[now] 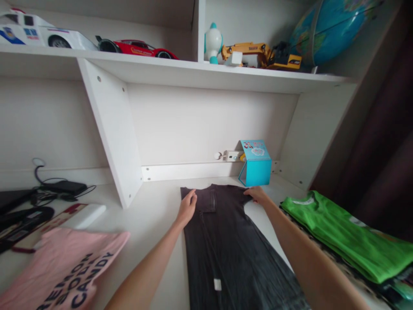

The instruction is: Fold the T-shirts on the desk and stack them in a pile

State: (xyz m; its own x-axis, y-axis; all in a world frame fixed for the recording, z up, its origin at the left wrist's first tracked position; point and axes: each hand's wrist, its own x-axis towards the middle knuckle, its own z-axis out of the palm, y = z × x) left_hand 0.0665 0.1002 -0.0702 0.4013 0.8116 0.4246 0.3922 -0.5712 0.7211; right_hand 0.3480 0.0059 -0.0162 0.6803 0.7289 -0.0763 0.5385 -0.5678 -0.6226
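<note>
A dark T-shirt (226, 241) lies spread on the white desk, its collar end toward the back wall. Its left side is turned inward, with the sleeve lying flat over the body, and a small white tag (217, 284) shows lower down. My left hand (188, 207) is closed at the shirt's upper left edge, fingers together on the cloth. At the opposite side, my right hand (257, 195) pinches the end of the right sleeve. The shirt's lower end runs out of view.
A pink T-shirt (67, 267) with dark lettering lies at left, near cables and a black adapter (66, 187). Folded clothes topped by a green shirt (348, 237) are stacked at right. A blue desk calendar (258, 171) stands behind. Toys and a globe (332, 30) occupy the shelf above.
</note>
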